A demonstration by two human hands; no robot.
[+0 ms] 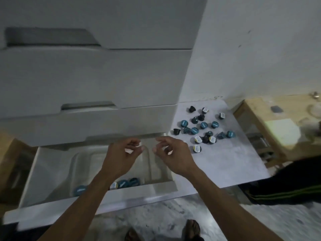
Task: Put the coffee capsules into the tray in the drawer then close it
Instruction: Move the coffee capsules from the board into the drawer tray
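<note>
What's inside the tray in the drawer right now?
Four coffee capsules show along the near edge of the clear tray: three with teal lids, one with a white and yellow lid. The left forearm covers part of that row, so more may lie beneath.

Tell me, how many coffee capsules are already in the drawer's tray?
4: one blue-lidded capsule at the tray's near left, then a yellow-lidded one and two blue ones right of the forearm, which may hide more.
</note>
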